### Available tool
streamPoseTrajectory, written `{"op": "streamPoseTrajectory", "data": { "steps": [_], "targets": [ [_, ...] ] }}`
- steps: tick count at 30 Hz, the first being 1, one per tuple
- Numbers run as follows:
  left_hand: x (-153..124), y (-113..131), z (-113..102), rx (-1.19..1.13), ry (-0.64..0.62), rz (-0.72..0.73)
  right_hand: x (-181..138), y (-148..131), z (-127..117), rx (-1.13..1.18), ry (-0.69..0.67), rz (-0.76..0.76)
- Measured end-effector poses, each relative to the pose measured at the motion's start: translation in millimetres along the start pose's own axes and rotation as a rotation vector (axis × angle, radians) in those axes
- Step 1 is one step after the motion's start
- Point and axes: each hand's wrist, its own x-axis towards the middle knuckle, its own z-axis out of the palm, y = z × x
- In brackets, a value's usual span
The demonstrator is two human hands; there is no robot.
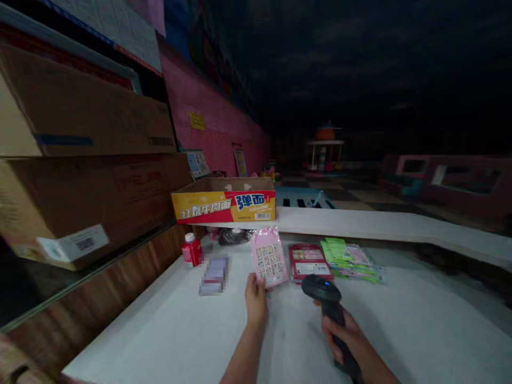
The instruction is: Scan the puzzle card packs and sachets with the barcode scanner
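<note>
My left hand (256, 300) pinches the near edge of a pink sticker pack (269, 257) and holds it up over the white counter (400, 330). My right hand (344, 335) is wrapped round the handle of a black barcode scanner (325, 294), whose head sits just right of the pink pack. Beyond the scanner lie a red pack (310, 261) and a fan of green packs (348, 258) flat on the counter.
A yellow and red noodle carton (224, 205) stands on the raised ledge behind. A small red bottle (191, 249) and a blurred stack of cards (214, 274) sit to the left. Large cardboard boxes (84, 160) fill the shelves at left. The room beyond is dark.
</note>
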Motion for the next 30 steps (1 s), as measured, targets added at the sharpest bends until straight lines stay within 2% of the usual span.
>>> {"op": "streamPoseTrajectory", "data": {
  "steps": [6,18,25,30],
  "targets": [
    [-2,2,5,0.037,0.000,-0.028,-13,-3,-8,-0.045,-0.003,0.067],
    [-7,4,9,0.123,0.011,-0.064,-16,-4,-11,-0.026,-0.017,0.138],
    [-7,6,9,0.051,-0.028,-0.060,-15,-3,-15,0.012,-0.049,0.121],
    [-7,4,8,0.101,-0.008,-0.033,-14,-8,-12,0.118,0.003,0.092]
  ]
}}
